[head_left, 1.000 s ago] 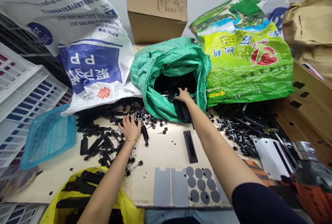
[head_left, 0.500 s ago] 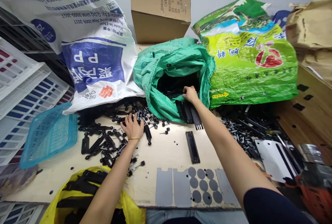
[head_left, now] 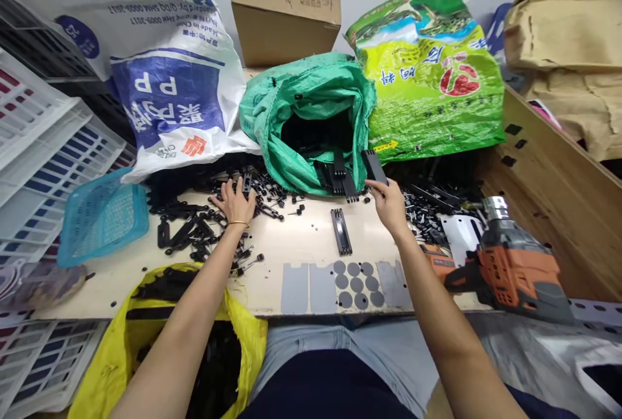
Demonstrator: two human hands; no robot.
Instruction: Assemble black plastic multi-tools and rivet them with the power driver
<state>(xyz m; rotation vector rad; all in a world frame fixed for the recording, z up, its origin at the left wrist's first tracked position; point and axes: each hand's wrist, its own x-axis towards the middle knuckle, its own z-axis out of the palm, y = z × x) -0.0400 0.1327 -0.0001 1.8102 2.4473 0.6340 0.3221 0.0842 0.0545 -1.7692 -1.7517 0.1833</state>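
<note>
My right hand (head_left: 389, 202) is closed on a flat black plastic strip (head_left: 374, 166), held just in front of the open green woven sack (head_left: 311, 101), which holds more black strips (head_left: 335, 176). My left hand (head_left: 233, 202) rests fingers-down on a heap of small black plastic parts (head_left: 194, 231), pinching one small black piece (head_left: 246, 182). Another black strip (head_left: 341, 231) lies flat on the wooden table (head_left: 291, 263) between my hands.
A white PP sack (head_left: 165, 76), a cardboard box (head_left: 284, 8) and a green-yellow bag (head_left: 432, 82) stand behind. A blue basket (head_left: 102, 215) sits left, an orange power tool (head_left: 510, 270) right, a yellow bag (head_left: 160, 315) at the front edge. Grey stickers (head_left: 354, 276) mark the table.
My right hand has pulled back out of the green sack toward me, bringing a black strip with it. The view has tilted down. My left hand stays on the parts heap.
</note>
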